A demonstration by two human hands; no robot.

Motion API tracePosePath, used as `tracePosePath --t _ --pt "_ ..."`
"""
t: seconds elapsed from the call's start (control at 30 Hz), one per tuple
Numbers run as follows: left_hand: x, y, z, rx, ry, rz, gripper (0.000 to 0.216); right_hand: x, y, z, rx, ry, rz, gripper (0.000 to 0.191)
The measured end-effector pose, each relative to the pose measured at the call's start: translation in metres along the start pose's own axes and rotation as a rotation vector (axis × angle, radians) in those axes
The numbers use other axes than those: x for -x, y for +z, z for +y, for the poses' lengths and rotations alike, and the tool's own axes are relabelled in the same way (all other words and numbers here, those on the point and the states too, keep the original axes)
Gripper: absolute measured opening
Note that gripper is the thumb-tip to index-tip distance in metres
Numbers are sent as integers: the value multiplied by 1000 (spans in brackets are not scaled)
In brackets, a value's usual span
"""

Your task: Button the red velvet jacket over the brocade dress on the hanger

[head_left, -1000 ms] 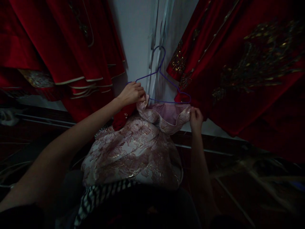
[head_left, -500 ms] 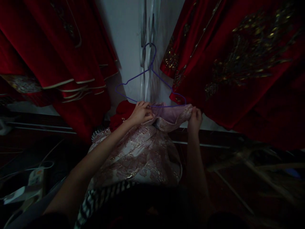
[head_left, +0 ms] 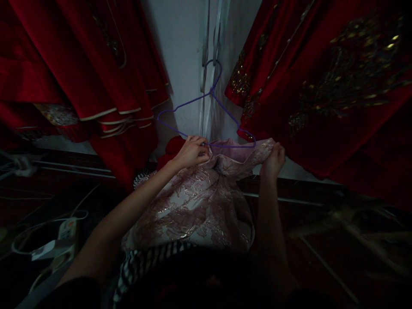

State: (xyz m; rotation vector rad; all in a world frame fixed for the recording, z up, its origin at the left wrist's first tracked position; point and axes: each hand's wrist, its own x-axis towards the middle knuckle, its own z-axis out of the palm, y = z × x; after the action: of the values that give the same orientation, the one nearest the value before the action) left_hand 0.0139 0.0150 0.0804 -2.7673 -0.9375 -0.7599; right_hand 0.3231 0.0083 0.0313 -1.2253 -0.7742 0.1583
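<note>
A pink brocade dress (head_left: 196, 206) with shiny metallic patterning lies across my lap, its top edge held up between both hands. My left hand (head_left: 193, 152) pinches the top edge and the lower bar of a purple hanger (head_left: 212, 92). Fingers of my right hand (head_left: 273, 159) grip the other end of the dress's top edge, just beyond the hanger's right corner. The hanger stands upright, hook at the top, its bottom bar against the lilac lining. Part of that bar is hidden behind my left hand. Red cloth (head_left: 174, 146) bunches beside my left hand.
Red garments with gold trim (head_left: 128, 86) hang at left; a red garment with gold sequins (head_left: 322, 94) hangs at right. Behind stands a pale cabinet (head_left: 180, 56) with long handles. A power strip (head_left: 67, 231) with cords lies lower left. A wooden frame (head_left: 341, 219) is lower right.
My right hand has pulled its end of the dress slightly outward, away from the hanger's corner. The whole view has shifted, so things appear further right. Both hands keep their grip.
</note>
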Motion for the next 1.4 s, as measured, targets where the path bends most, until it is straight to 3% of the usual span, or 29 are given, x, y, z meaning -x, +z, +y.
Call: tracePosePath --t 0.17,0.33,0.43,0.6,0.67,0.73,0.87,0.93,1.03,1.13,1.4 --pt "-2 4 -2 39 -15 1 19 -6 3 -16 33 -56 -119 43" --pt "-16 19 0 182 -55 48 21 -11 29 -65 278 -398 -291 39" --pt "-27 29 8 284 -65 93 24 -12 50 -83 323 -552 -314 38" --pt "-35 26 15 352 -81 144 22 -9 73 -83 327 -562 -310 35" --pt "-31 16 2 358 -59 177 20 -13 73 -80 333 -562 -327 35" --pt "-21 6 -22 318 -126 289 18 -21 69 -78 331 -570 -326 35" --pt "21 -2 -92 94 -534 604 18 -40 61 -76 305 -615 -344 34" --pt "48 1 -124 76 -673 644 21 -46 60 -75 285 -635 -356 34" --pt "79 11 -155 103 -735 605 22 -52 60 -75 257 -646 -361 35" --pt "90 17 -162 92 -689 581 20 -56 61 -73 236 -635 -389 36" --pt "78 13 -158 84 -591 602 21 -63 62 -70 248 -632 -399 38"
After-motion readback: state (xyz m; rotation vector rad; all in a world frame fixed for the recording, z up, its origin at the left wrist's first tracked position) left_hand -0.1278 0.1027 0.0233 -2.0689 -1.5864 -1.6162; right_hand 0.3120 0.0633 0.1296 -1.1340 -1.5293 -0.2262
